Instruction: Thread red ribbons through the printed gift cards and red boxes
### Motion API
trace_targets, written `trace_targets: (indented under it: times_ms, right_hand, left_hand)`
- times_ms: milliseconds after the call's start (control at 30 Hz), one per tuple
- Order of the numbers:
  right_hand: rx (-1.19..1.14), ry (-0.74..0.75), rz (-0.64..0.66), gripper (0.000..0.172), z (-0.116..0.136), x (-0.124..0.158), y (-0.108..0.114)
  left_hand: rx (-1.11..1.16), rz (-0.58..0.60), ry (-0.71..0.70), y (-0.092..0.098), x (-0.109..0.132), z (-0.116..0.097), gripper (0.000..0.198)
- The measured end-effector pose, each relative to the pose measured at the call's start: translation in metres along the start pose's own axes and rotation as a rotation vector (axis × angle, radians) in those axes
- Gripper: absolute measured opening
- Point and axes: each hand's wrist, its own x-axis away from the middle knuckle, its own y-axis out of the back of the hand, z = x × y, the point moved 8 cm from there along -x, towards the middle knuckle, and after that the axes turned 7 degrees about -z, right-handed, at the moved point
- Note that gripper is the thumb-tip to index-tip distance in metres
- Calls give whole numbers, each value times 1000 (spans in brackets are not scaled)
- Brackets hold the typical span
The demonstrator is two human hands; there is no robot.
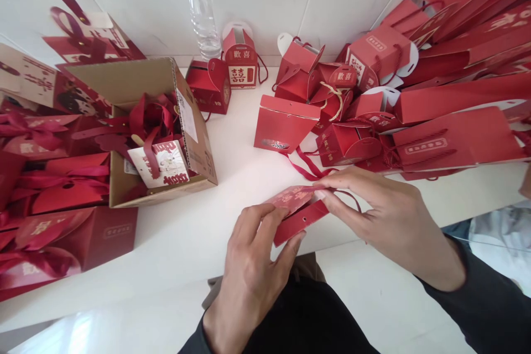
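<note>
A small red paper gift box (302, 220) with gold print is held over the near edge of the white counter, its top slightly parted and a small hole showing in the near panel. My left hand (259, 249) grips its left end between thumb and fingers. At its right end, my right hand (373, 207) pinches a dark red ribbon (350, 196) against the top edge; the ribbon loops out under the fingers. Just beyond stands another red gift bag (286, 124), with a red ribbon (309, 163) trailing from it onto the counter.
On the left, an open cardboard box (203, 155) holds red ribbons and printed tags (160, 163). Red gift boxes with bows (66, 182) are stacked beside it. A clear plastic bottle (203, 16) stands by the tiled wall. Several red boxes and bags (427, 144) crowd the right.
</note>
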Motion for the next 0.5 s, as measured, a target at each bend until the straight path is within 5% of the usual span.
trace_targets:
  times_ms: [267,400,500]
  right_hand:
    - [-150,-248,21,7,-22,5,12]
    - [-203,-254,34,5,-22,4,9]
    - [-181,-206,17,6,-18,4,4]
  left_hand:
    - [-3,28,52,-4,1,-2,33]
    - [102,-17,89,0,1,-2,15]
    - [128,-58,135,3,2,0,27]
